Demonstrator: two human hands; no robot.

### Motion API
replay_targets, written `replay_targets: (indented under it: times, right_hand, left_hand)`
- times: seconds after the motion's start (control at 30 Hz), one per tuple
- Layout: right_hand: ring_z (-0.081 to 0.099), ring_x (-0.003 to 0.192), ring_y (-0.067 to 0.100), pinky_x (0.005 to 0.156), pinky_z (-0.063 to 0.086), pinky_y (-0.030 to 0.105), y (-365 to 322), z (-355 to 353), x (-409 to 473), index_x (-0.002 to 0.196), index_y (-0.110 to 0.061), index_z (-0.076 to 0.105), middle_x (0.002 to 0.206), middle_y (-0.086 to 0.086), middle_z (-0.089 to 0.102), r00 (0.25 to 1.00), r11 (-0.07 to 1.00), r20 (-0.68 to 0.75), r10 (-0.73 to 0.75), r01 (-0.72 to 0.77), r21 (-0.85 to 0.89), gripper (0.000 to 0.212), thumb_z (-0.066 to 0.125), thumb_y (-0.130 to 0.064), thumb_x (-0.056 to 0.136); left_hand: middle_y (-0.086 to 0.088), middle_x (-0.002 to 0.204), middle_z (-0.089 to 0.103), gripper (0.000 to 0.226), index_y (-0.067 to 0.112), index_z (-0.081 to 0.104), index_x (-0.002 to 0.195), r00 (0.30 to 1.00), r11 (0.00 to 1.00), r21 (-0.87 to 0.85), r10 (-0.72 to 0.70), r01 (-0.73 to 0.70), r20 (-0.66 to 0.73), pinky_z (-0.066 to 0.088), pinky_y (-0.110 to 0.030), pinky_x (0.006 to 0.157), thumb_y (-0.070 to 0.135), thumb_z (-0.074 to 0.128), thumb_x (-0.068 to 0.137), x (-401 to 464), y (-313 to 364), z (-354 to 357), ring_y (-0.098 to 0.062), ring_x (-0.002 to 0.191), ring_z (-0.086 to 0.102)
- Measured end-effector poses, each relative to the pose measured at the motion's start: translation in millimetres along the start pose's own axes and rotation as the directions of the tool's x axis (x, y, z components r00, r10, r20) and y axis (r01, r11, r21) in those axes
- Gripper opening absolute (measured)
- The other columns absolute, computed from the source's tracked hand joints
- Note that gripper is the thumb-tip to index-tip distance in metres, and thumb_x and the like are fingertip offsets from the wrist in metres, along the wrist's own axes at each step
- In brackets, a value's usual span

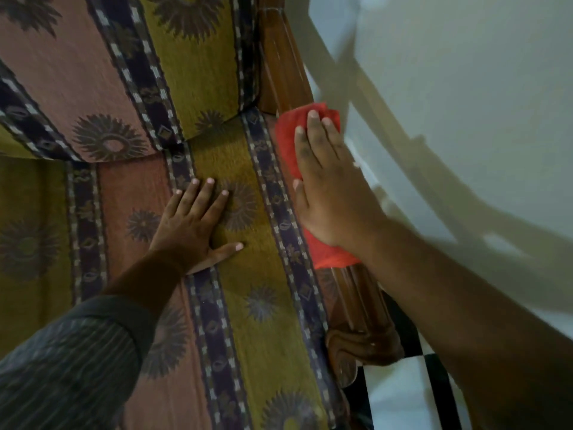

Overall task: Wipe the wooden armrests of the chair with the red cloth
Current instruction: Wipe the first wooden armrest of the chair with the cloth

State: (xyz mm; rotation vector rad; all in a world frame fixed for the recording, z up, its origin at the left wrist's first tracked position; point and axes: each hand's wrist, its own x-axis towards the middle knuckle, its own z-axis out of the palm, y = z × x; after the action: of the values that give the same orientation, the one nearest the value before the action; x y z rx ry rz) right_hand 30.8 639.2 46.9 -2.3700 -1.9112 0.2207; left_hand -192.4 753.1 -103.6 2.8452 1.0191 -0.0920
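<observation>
The chair's right wooden armrest runs from the lower middle up to the back post, dark brown with grooves and a carved front end. A red cloth lies folded over the armrest's middle stretch. My right hand presses flat on the cloth with fingers pointing toward the chair back, and covers most of it. My left hand rests flat, fingers spread, on the patterned seat cushion and holds nothing. The other armrest is out of view.
The upholstered backrest fills the upper left. A pale wall stands close along the right side of the armrest. Black and white floor tiles show below the armrest's front end.
</observation>
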Motion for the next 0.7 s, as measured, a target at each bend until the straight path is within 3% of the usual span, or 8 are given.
replay_targets:
  times: [0.07,0.17,0.23,0.53,0.7]
  right_hand:
    - [-0.001,0.155,0.036,0.123,0.023,0.056,-1.6,1.6,-38.1,0.157,-0.003,0.005,0.168,0.019,0.0,1.0,1.0,-0.013,0.006,-0.006,0.024,0.069,0.031,-0.03,0.1]
    - [-0.003,0.155,0.034,0.126,0.007,0.046,-3.5,6.3,-89.8,0.157,-0.002,0.007,0.168,0.019,0.001,1.0,1.0,0.001,0.016,-0.016,0.017,0.066,0.029,-0.03,0.101]
    - [-0.004,0.155,0.035,0.126,0.007,0.046,-5.4,8.1,-99.1,0.156,0.0,0.009,0.167,0.021,0.003,1.0,1.0,-0.013,-0.002,0.001,-0.02,0.065,0.03,-0.029,0.102]
    - [0.002,0.154,0.04,0.12,0.027,0.057,-0.4,6.6,-35.4,0.156,-0.001,0.008,0.167,0.022,0.003,0.999,1.0,-0.049,0.018,-0.017,0.015,0.069,0.025,-0.033,0.097]
    - [-0.004,0.154,0.039,0.125,0.017,0.054,-2.5,-2.9,21.9,0.156,-0.001,0.003,0.167,0.02,-0.003,0.999,0.998,-0.018,0.038,-0.039,-0.051,0.071,0.04,-0.027,0.101]
  left_hand:
    - [-0.013,0.167,0.013,0.11,0.02,0.014,0.159,0.999,0.998,-0.039,-0.052,0.053,0.007,0.011,-0.055,0.122,0.092,0.015,0.076,-5.6,7.5,-1.3,-0.035,0.154,0.009]
    - [-0.01,0.168,0.004,0.111,0.023,0.006,0.159,0.99,0.986,-0.088,-0.143,0.144,0.02,0.006,-0.055,0.123,0.093,0.021,0.074,-12.2,24.6,1.0,-0.032,0.155,-0.001]
    - [-0.01,0.168,0.0,0.112,0.024,0.003,0.159,0.987,0.982,-0.095,-0.16,0.162,0.031,0.003,-0.055,0.124,0.094,0.022,0.074,-15.7,29.4,3.4,-0.032,0.155,-0.005]
    - [-0.014,0.168,0.003,0.114,0.022,0.005,0.159,0.989,0.988,-0.055,-0.144,0.145,0.018,0.002,-0.057,0.123,0.095,0.019,0.073,-16.5,32.0,3.5,-0.036,0.154,-0.003]
    - [-0.016,0.167,0.008,0.114,0.022,0.009,0.159,0.988,0.988,-0.044,-0.151,0.151,0.016,0.007,-0.059,0.122,0.094,0.022,0.073,-15.7,34.2,3.1,-0.038,0.154,0.002]
